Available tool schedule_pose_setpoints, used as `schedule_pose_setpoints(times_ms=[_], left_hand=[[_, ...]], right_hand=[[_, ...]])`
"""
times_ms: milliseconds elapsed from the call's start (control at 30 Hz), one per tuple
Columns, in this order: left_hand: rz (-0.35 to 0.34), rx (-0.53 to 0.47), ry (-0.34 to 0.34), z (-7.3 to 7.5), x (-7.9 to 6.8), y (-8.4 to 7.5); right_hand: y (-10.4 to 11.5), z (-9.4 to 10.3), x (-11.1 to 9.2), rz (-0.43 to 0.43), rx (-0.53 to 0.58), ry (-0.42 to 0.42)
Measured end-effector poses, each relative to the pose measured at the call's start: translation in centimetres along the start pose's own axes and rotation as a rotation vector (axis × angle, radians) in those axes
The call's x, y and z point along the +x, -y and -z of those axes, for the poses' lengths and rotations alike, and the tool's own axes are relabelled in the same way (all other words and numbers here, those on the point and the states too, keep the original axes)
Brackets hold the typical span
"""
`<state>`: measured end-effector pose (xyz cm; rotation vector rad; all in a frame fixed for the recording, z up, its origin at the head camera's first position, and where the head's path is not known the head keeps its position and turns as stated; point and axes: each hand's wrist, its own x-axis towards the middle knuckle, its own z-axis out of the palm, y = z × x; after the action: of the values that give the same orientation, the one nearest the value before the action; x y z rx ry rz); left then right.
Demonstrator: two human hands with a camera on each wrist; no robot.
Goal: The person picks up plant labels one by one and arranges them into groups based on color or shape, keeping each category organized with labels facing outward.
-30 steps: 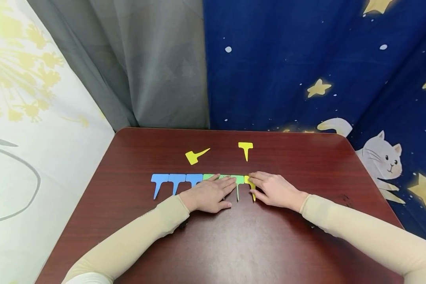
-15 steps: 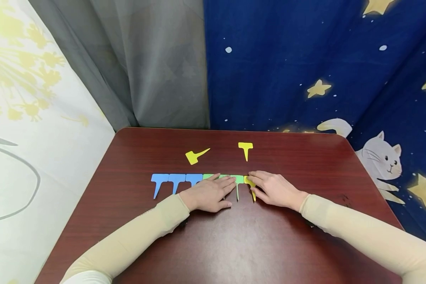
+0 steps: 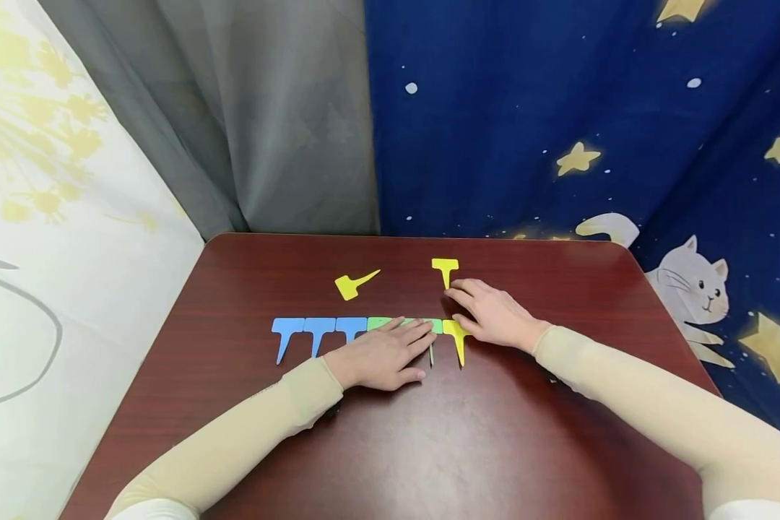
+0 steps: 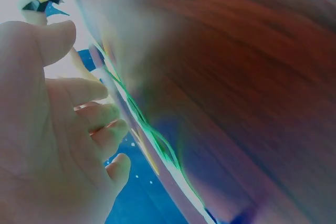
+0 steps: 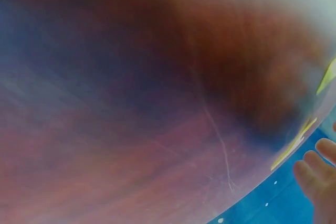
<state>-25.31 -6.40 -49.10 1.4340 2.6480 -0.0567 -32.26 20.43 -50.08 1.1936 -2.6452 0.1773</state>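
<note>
A dark red wooden table (image 3: 247,289) sits in a corner hung with cloth — grey curtain at the far left, a blue starry sheet with a cartoon cat at the far right. Across the middle I see a row of T-shaped tags lying flat, heads side by side and stems toward me: three blue tags (image 3: 318,331), then green tags (image 3: 380,323) mostly hidden under my left hand (image 3: 380,355), then a yellow tag (image 3: 457,336) closing the right end. My left hand lies flat with fingers straight, pressing the green ones down. My right hand (image 3: 494,312) reaches to the far side, fingers extended and relaxed, tips touching the stem of a loose yellow tag (image 3: 445,270); nothing is pinched yet. That tag lies just beyond the row, head far, pointed stem aimed near, long axis running far to near — already parallel to the row's stems. A second yellow tag (image 3: 354,282) lies further left, its axis slanted, stem pointing far-right. In my judgement the clean way is to slide the touched tag flat with light fingertip pressure rather than lift it, keeping its axis unturned, while the left hand pins the row against nudging. The wrist views are too blurred to add anything.
</note>
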Motion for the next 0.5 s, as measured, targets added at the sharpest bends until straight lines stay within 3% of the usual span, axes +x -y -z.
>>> schedule_pose_setpoints(times_ms=[300, 500], left_hand=[[-0.037, 0.009, -0.018, 0.5, 1.1, -0.9], [-0.051, 0.012, 0.007, 0.9, 2.3, -1.3]], right_hand=[[-2.6, -0.9, 3.9, -0.045, -0.016, 0.095], [-3.5, -1.5, 5.1, -0.115, 0.015, 0.180]])
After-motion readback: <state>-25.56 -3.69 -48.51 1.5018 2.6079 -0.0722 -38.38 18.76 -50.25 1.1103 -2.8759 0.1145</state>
